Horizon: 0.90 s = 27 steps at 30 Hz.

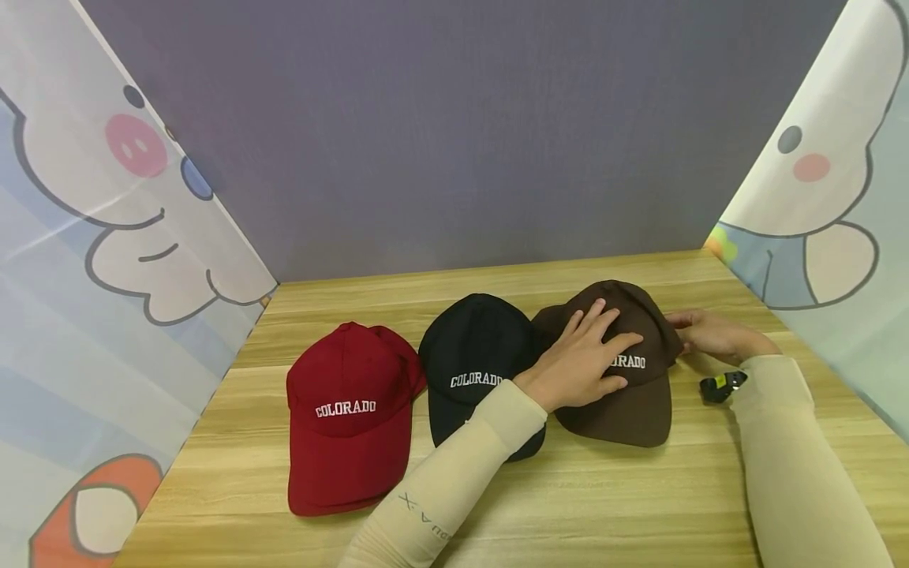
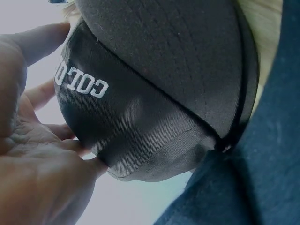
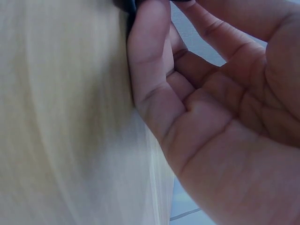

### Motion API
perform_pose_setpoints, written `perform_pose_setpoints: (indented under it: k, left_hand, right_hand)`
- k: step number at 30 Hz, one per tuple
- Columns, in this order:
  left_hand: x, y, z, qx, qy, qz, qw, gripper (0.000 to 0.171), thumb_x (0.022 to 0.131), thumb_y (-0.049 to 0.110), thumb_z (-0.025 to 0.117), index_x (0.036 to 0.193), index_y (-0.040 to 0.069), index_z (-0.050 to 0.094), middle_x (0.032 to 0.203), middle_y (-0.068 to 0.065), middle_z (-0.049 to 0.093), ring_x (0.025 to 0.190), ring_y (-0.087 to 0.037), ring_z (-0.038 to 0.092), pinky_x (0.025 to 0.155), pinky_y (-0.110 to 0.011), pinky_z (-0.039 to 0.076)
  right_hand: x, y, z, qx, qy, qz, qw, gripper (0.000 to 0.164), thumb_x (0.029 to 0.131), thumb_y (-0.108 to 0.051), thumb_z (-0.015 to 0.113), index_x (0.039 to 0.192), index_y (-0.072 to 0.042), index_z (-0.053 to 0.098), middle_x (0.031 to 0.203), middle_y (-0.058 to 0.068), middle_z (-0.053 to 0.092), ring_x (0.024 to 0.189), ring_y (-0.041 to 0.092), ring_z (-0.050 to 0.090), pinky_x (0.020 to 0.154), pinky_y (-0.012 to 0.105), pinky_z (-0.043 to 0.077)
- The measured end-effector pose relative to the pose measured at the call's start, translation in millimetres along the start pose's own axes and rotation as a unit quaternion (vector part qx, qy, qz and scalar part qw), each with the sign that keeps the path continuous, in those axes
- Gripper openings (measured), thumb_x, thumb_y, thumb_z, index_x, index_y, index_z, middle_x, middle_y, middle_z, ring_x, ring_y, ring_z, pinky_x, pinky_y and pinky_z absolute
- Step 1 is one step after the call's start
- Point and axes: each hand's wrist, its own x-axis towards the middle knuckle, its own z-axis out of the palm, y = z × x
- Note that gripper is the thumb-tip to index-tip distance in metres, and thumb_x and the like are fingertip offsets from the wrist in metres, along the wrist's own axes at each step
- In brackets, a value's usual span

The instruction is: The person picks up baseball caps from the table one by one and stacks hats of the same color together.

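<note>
A brown cap (image 1: 642,406) lettered in white lies at the right, its brim toward me. Spread over its crown is my left hand (image 1: 578,359), covering the first letters; in the left wrist view the fingers (image 2: 44,93) rest against the crown of the brown cap (image 2: 136,108). My right hand (image 1: 717,335) pinches the cap's right edge low by the table. The right wrist view has the right hand (image 3: 201,103) beside the tabletop, fingertips at a dark edge along the top. A black cap (image 1: 476,339) marked COLORADO sits just left of the brown one, partly behind my left forearm.
A red cap (image 1: 348,457), also lettered COLORADO, lies at the left of the wooden table (image 1: 241,442), touching the black cap. A grey panel (image 1: 461,142) stands along the back edge. Cartoon-printed sheets (image 1: 57,300) flank both sides. A small black device (image 1: 720,386) is at my right wrist.
</note>
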Motion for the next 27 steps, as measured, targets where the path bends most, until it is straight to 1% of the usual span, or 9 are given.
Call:
perform_pose_setpoints:
  k: [2,4,8,15,17,23,27]
  left_hand:
    - [-0.1,-0.6,0.7,-0.007,-0.005,0.000,1.0000,0.065,0.088,0.055,0.044,0.145,0.038,0.015,0.152,-0.002,0.004,0.135,-0.020,-0.018,0.103,-0.035,-0.006]
    - [-0.4,-1.1,1.5,-0.011,-0.008,0.000,0.9999,0.067,0.087,0.054,0.045,0.145,0.038,0.015,0.152,-0.001,0.005,0.135,-0.020,-0.017,0.103,-0.035,-0.005]
    - [0.1,-1.3,3.0,-0.017,-0.011,0.000,0.9998,0.065,0.088,0.052,0.045,0.145,0.038,0.015,0.152,0.000,0.005,0.135,-0.020,-0.017,0.103,-0.034,-0.005]
    - [0.8,-0.9,3.2,-0.032,-0.025,-0.001,0.9992,0.063,0.090,0.050,0.043,0.145,0.038,0.014,0.152,0.001,0.002,0.134,-0.018,-0.019,0.103,-0.033,-0.005]
    - [0.4,-1.2,2.5,-0.039,-0.028,0.001,0.9988,0.063,0.090,0.048,0.044,0.145,0.038,0.014,0.152,0.001,0.002,0.134,-0.018,-0.019,0.103,-0.033,-0.005]
    - [-0.7,-2.4,1.2,-0.054,-0.033,0.006,0.9980,0.062,0.091,0.045,0.045,0.145,0.037,0.015,0.152,0.001,0.003,0.134,-0.017,-0.019,0.103,-0.032,-0.005]
    - [-1.0,-3.5,1.6,-0.061,-0.034,0.006,0.9975,0.061,0.091,0.044,0.045,0.145,0.037,0.015,0.152,0.002,0.002,0.134,-0.016,-0.020,0.103,-0.032,-0.005]
  right_hand:
    - [0.4,0.9,0.1,-0.002,-0.001,-0.002,1.000,0.060,0.089,-0.016,0.053,0.138,0.006,0.026,0.140,0.027,0.027,0.116,0.025,0.043,0.088,0.036,0.039]
    - [0.9,1.2,0.7,0.001,-0.002,-0.006,1.000,0.060,0.089,-0.015,0.054,0.138,0.007,0.027,0.140,0.027,0.026,0.116,0.024,0.043,0.088,0.036,0.038]
    - [1.2,1.1,1.3,0.004,-0.003,-0.008,1.000,0.060,0.087,-0.014,0.056,0.137,0.007,0.029,0.140,0.026,0.027,0.114,0.021,0.045,0.088,0.036,0.038]
    - [-1.0,-0.2,1.5,0.006,-0.001,-0.006,1.000,0.060,0.084,-0.006,0.054,0.136,0.008,0.029,0.139,0.027,0.028,0.113,0.023,0.046,0.087,0.037,0.039]
    - [-1.2,0.0,1.9,0.004,0.000,-0.007,1.000,0.059,0.084,-0.005,0.054,0.136,0.008,0.030,0.138,0.028,0.029,0.112,0.022,0.048,0.087,0.037,0.039]
    - [-2.1,-2.1,3.0,0.005,0.000,-0.007,1.000,0.058,0.083,-0.005,0.053,0.134,0.010,0.030,0.136,0.028,0.032,0.108,0.018,0.050,0.087,0.037,0.039]
    - [-2.1,-3.7,2.8,0.004,0.002,-0.006,1.000,0.057,0.085,-0.007,0.054,0.135,0.009,0.031,0.137,0.028,0.031,0.108,0.018,0.049,0.087,0.036,0.039]
